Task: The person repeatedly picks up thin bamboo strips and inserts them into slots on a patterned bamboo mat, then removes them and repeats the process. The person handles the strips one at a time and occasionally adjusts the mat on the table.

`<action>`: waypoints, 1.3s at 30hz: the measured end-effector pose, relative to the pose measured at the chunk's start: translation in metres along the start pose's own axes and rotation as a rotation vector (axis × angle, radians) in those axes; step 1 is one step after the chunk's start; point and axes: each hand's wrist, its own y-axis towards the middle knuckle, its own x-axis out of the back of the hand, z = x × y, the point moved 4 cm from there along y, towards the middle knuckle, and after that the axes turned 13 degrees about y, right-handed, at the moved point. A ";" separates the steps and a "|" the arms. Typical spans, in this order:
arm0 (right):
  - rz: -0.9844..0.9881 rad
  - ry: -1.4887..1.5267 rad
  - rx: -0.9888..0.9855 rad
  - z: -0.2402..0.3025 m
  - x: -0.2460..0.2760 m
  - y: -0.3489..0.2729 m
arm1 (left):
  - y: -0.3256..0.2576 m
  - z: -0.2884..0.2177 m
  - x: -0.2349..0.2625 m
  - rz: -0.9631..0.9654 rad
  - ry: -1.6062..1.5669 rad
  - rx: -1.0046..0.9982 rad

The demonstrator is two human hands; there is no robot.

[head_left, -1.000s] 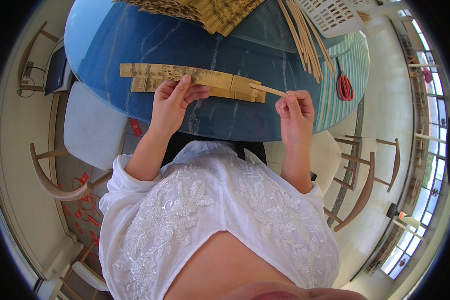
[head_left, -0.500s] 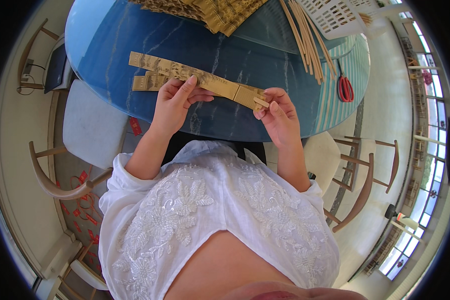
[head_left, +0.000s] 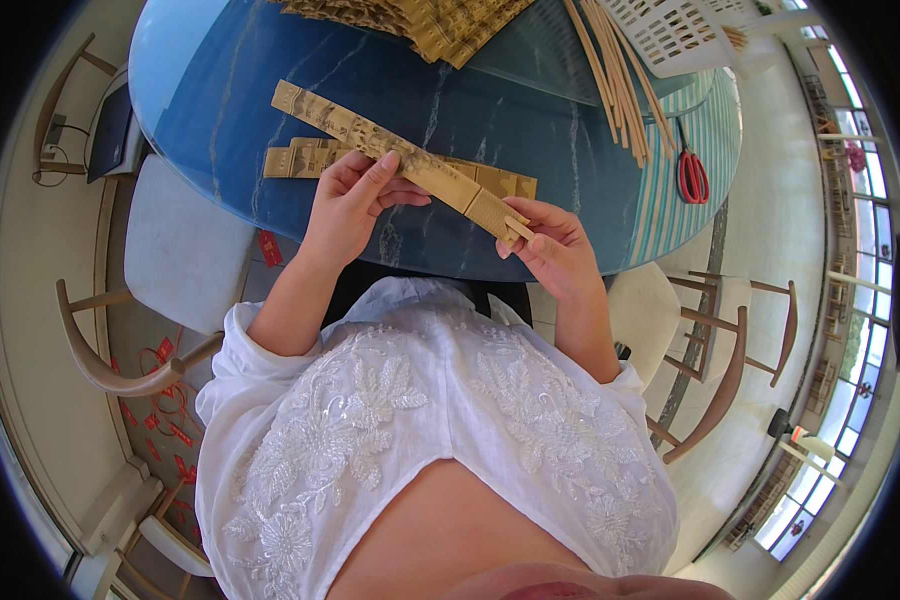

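Folded paper fan (head_left: 390, 150) pinched between left hand (head_left: 355, 200) and right hand (head_left: 550, 245).

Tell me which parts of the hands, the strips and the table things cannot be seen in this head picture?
- Long tan strip: its middle is covered by the left hand, its near end by the right hand.
- Flat strips on the table: partly behind that hand.
- Folded tan pile and white basket: cut off by the top edge.
- Strip pattern: too small to make out.

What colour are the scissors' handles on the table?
Red, on the scissors in the head view.
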 end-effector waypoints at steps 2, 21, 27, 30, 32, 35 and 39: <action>0.021 -0.067 -0.028 -0.002 0.006 -0.002 | 0.000 0.001 0.000 0.006 0.010 0.003; -0.122 -0.445 0.104 0.007 -0.004 -0.005 | -0.001 0.000 -0.003 0.033 0.046 0.034; -0.143 -0.456 0.157 0.010 -0.007 -0.004 | 0.000 0.002 -0.002 0.021 0.060 0.016; -0.158 -0.469 0.176 0.010 -0.010 -0.005 | 0.000 0.001 -0.002 0.020 0.058 0.021; -0.164 -0.468 0.195 0.010 -0.013 -0.004 | 0.000 0.000 -0.003 0.015 0.053 0.027; -0.200 -0.467 0.226 0.011 -0.014 -0.005 | 0.000 0.000 -0.002 0.021 0.056 0.022; -0.245 -0.519 0.252 0.014 -0.010 -0.006 | 0.000 0.001 -0.003 0.023 0.105 0.026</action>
